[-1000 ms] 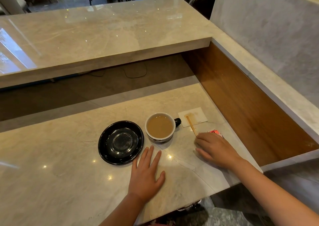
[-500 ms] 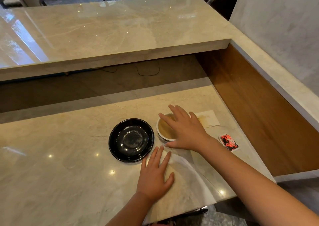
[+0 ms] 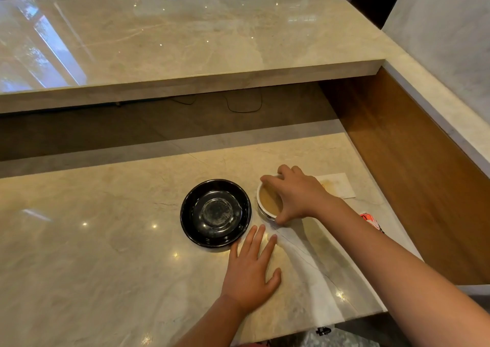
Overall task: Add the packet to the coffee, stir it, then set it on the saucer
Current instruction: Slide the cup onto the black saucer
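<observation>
Nearest you, your left hand (image 3: 250, 275) lay flat on the pale marble tabletop (image 3: 106, 254), its fingers (image 3: 254, 240) spread and holding nothing. Just beyond, your right hand (image 3: 297, 195) arched over the white round cup of milky coffee (image 3: 267, 201), fingers clamped on its rim. The glossy black round saucer (image 3: 215, 213) sat just left of the cup, so the lift likely ran leftward.

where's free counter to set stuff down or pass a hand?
Free: the wide stretch of lower counter left of the black saucer, and the strip behind it. The saucer itself is empty. Crowded: the right side, with right hand on the coffee cup, napkin, red packet, and left hand flat in front.
</observation>
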